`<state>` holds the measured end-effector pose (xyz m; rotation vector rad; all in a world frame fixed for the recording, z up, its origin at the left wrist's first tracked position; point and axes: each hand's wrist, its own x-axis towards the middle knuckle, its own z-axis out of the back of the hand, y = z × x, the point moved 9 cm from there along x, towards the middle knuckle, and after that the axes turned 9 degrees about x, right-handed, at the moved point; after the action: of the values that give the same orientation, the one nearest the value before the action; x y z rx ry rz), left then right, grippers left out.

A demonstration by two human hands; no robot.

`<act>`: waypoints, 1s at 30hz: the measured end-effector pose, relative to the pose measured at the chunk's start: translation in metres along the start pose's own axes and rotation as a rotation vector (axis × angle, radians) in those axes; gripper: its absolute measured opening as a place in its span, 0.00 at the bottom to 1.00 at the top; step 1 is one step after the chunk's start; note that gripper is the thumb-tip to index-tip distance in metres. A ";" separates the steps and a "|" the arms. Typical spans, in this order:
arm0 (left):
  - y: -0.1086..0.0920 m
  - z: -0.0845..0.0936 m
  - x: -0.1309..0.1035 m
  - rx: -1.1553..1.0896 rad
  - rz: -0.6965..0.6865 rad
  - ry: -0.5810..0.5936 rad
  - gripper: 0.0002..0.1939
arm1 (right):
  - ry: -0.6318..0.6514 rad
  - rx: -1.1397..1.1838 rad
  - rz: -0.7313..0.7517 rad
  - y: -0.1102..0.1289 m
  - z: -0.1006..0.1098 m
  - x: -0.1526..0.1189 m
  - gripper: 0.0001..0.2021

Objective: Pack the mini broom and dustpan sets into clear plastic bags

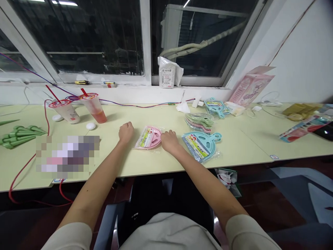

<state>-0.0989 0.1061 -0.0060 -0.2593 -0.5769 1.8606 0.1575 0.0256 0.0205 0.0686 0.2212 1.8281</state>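
My left hand (126, 132) is closed in a fist on the table, left of a pink dustpan-shaped item (155, 138) in clear plastic with a printed card; nothing shows in it. At the item's right end rests my right hand (169, 141), also closed, touching or covering that end; whether its fingers grip the handle is hidden. To the right lies a larger blue packaged dustpan-shaped item (206, 144). Behind it are stacked green and pink packaged items (199, 121), with more blue ones (215, 107) farther back.
Two drink cups (95, 110) with red straws and white round objects (91, 126) stand back left. Green cone-shaped pieces (22, 135) and a red cable (23, 165) lie far left. A pink box (251, 86) leans back right; a long patterned box (303, 129) is far right.
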 end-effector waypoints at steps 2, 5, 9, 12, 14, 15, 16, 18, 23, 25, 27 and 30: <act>0.000 0.002 0.000 -0.088 -0.010 -0.035 0.24 | -0.014 0.010 0.030 -0.003 0.002 0.007 0.18; 0.002 0.004 0.003 -0.172 -0.026 -0.074 0.24 | -0.054 0.052 0.103 -0.021 0.014 0.008 0.14; 0.005 0.003 0.006 -0.214 -0.037 -0.102 0.23 | -0.090 0.123 0.211 -0.073 0.045 -0.012 0.13; 0.006 0.002 0.007 -0.208 -0.030 -0.110 0.22 | -0.174 0.169 0.227 -0.130 0.077 -0.035 0.14; 0.005 0.000 0.007 -0.200 -0.020 -0.108 0.22 | -0.189 0.184 0.240 -0.168 0.091 -0.050 0.16; 0.005 0.000 0.007 -0.198 -0.018 -0.105 0.22 | -0.179 0.192 0.247 -0.185 0.095 -0.056 0.17; 0.005 -0.001 0.007 -0.195 -0.018 -0.104 0.21 | -0.166 0.198 0.246 -0.201 0.096 -0.062 0.18; 0.005 -0.001 0.008 -0.185 -0.022 -0.110 0.21 | -0.150 0.204 0.246 -0.228 0.095 -0.070 0.19; 0.008 -0.002 0.008 -0.179 -0.024 -0.127 0.21 | -0.128 0.227 0.300 -0.255 0.080 -0.079 0.21; 0.009 -0.002 0.008 -0.175 -0.021 -0.127 0.21 | -0.132 0.222 0.323 -0.257 0.076 -0.080 0.21; 0.008 -0.002 0.007 -0.171 -0.025 -0.127 0.21 | -0.148 0.211 0.326 -0.259 0.073 -0.079 0.22; 0.005 -0.001 0.005 -0.168 -0.031 -0.126 0.21 | -0.206 0.191 0.304 -0.265 0.071 -0.080 0.23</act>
<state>-0.1043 0.1097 -0.0085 -0.2438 -0.8213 1.8091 0.4423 0.0235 0.0461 0.4430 0.2499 2.0798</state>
